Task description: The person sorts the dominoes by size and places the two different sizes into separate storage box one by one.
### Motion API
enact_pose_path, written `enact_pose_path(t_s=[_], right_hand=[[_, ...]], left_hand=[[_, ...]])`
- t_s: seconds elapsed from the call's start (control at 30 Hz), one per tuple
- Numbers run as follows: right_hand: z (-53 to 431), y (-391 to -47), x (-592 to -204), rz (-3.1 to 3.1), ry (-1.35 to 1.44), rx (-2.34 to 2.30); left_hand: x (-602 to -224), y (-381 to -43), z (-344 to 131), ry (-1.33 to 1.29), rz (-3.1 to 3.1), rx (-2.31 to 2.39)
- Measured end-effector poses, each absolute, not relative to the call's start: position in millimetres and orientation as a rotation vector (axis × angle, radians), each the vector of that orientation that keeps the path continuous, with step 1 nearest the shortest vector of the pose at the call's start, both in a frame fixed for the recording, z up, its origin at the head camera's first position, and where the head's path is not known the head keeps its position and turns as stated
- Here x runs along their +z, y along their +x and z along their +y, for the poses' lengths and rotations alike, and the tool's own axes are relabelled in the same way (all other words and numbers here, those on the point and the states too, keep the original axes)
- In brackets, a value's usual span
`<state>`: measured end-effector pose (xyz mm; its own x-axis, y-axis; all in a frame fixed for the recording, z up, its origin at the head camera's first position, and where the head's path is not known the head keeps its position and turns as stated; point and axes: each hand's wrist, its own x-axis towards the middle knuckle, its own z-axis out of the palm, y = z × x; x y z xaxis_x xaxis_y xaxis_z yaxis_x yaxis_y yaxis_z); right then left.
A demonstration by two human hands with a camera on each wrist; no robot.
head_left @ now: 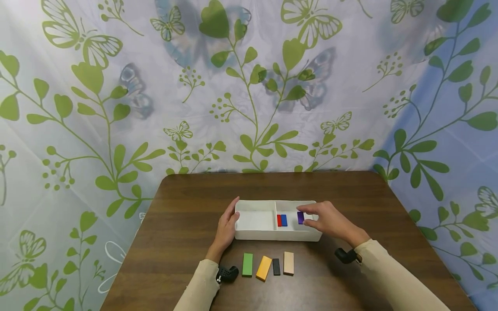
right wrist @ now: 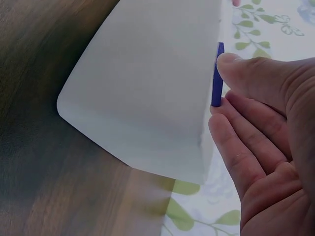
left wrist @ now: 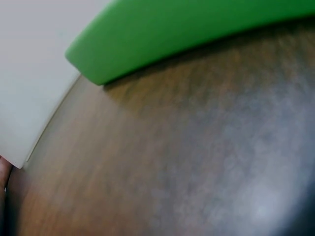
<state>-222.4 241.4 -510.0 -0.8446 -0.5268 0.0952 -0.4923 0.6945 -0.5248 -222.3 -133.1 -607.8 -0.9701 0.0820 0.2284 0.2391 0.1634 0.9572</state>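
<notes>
My right hand (head_left: pixel 330 219) pinches a small purple block (head_left: pixel 301 217) between thumb and fingers, over the right compartment of a white two-part tray (head_left: pixel 256 235). In the right wrist view the purple block (right wrist: pixel 217 76) stands on edge under the thumb, beside the tray wall (right wrist: pixel 142 93). A red block (head_left: pixel 279 220) and a blue block (head_left: pixel 284 220) lie side by side against the divider in that compartment. My left hand (head_left: pixel 225 226) holds the tray's left end, thumb at the rim and fingers along the outside.
In front of the tray lie a green block (head_left: pixel 247 264), an orange block (head_left: pixel 263 268), a black block (head_left: pixel 276 266) and a pale wooden block (head_left: pixel 288 263). All rest on a brown wooden table (head_left: pixel 186 194), with a patterned curtain (head_left: pixel 249 86) hanging behind it.
</notes>
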Motion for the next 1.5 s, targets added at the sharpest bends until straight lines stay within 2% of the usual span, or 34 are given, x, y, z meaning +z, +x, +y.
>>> enact_pose_path(t_s=[1.5], right_hand=[[206.4, -257.8, -541.0, 2.75, -0.889, -0.648]], left_hand=[[-609.4, -223.1, -132.8, -0.327, -2.286, -1.957]])
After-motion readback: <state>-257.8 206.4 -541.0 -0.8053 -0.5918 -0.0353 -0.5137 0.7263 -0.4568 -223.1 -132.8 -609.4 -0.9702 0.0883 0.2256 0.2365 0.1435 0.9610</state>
